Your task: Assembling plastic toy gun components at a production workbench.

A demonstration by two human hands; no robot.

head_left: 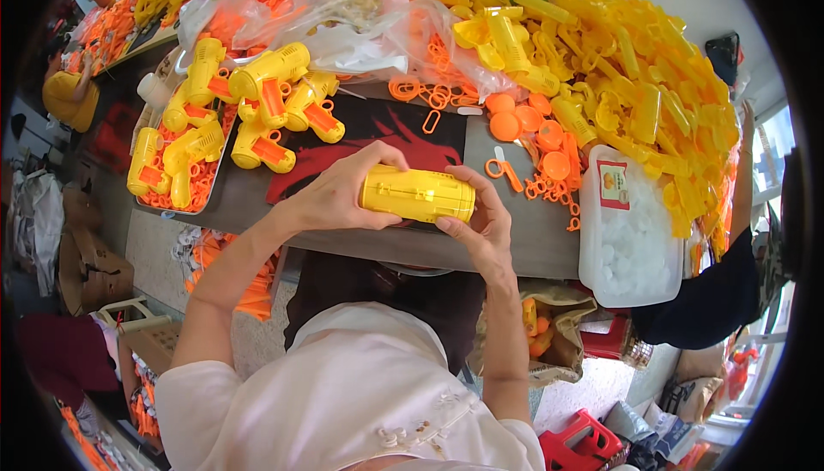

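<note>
Between my two hands, above the near edge of the table, lies a yellow plastic toy body (417, 195), barrel-shaped with ribs and slots along its side. My left hand (348, 189) is closed around its left end, thumb and fingers on opposite sides. My right hand (483, 218) grips the right end with curled fingers and thumb. Beyond them on the dark table lies a black and red mat (378, 127). Several yellow toy guns with orange parts (272, 72) are heaped to the left, some on a tray of small orange pieces (184, 192).
A large pile of yellow plastic shells (618, 76) covers the far right. Orange discs (505, 125) and orange rings lie before it. A white translucent tub (631, 248) with clear small pieces stands at the right edge. Plastic bags (343, 7) lie at the back. Another person (70, 93) sits far left.
</note>
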